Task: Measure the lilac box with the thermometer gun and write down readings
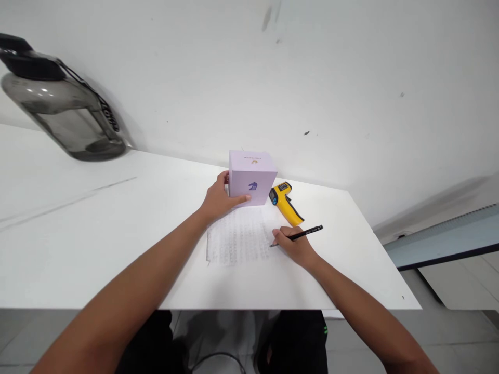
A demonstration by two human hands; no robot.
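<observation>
A pale purple box [254, 182] with a small dark blue emblem stands upright near the wall. My left hand [221, 197] grips its left side, the thumb lying across the front face and the other fingers partly hidden behind. Below the box lies a sheet of paper [237, 239] filled with rows of grey handwriting. In my right hand [293, 245] is a black pencil [306, 232], its tip touching down at the right side of the writing. A yellow and black infrared thermometer gun [287, 202] rests just right of the box, above my right hand.
A large grey see-through water bottle [74, 114] with a black lid stands at the back left against the white wall [249, 78]. The white table [97, 249] ends at a front edge over my legs and at a slanted right edge.
</observation>
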